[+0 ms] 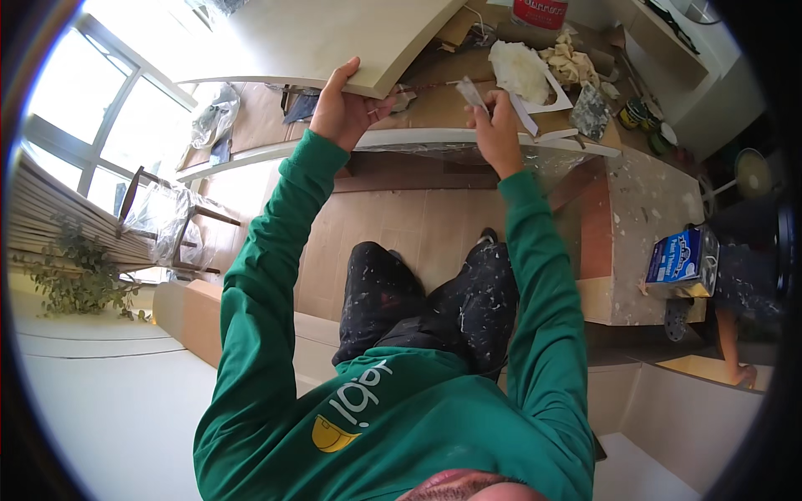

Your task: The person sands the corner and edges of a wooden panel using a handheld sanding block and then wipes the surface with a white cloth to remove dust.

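Note:
A pale, smooth board [326, 43] lies at a slant over the far worktable. My left hand [338, 113] grips its near corner, thumb on the top face and fingers below the edge. To the right, my right hand [499, 138] is closed round a small whitish, translucent flat piece [473, 94] that sticks up past the fingers; its exact kind is unclear. A white fluffy wad [520, 71] and crumpled tan paper [571, 63] lie just beyond this hand. White strips [525, 116] rest beside it.
Brown cardboard [255, 117] covers the worktable. A red can [540, 13] stands at the back, small jars [635, 113] at the right. A blue rectangular tin [683, 259] sits on a paint-spattered surface [652, 196]. Another person's arm [727, 338] shows far right; a plastic-draped chair [171, 221] stands left.

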Available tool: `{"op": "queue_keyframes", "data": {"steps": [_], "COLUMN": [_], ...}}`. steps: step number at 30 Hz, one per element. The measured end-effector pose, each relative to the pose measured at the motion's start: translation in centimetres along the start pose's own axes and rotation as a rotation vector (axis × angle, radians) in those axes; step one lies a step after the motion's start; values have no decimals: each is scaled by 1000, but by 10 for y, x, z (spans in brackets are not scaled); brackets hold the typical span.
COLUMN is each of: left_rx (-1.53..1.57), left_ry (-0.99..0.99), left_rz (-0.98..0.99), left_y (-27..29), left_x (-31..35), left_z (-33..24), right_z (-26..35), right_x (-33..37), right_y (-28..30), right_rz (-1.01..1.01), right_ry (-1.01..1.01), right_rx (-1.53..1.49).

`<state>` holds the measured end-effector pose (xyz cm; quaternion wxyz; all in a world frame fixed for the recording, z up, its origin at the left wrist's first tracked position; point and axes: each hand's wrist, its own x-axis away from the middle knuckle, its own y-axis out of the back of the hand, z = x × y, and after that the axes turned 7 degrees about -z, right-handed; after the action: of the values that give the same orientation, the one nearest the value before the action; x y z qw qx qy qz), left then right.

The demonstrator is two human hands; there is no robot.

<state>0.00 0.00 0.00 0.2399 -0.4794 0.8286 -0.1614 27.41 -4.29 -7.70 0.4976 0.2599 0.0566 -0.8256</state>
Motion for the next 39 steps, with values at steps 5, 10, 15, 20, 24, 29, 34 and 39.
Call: {"op": "queue_keyframes", "data": {"steps": [5,10,15,20,24,29,34,39], "left_rx": [62,42,120,162,196,136,165,148], "left_ry": [328,217,183,194,221,217,205,211], "left_rz": [-191,-216,-278,-282,-272,-245,-150,-309], "left_y": [35,21,21,15,-2,13,24,11], "left_x": [79,78,82,85,88,87,86,91], "left_z": [19,20,24,23,18,19,21,20], "right_z": [32,41,47,31,15,9,10,14], "right_x": [134,117,103,67,35,22,24,44], "right_y": [-53,-66,-83,-80,-82,-89,-91,-97], "right_rz": [-169,-203,-166,-142,-101,-121,-159,-90], "right_ry": [154,-50,-262,-316,-317,-265,-277,-165], "right_rx": [122,-155,-647,-792,-852,-811,-738,-749]}}
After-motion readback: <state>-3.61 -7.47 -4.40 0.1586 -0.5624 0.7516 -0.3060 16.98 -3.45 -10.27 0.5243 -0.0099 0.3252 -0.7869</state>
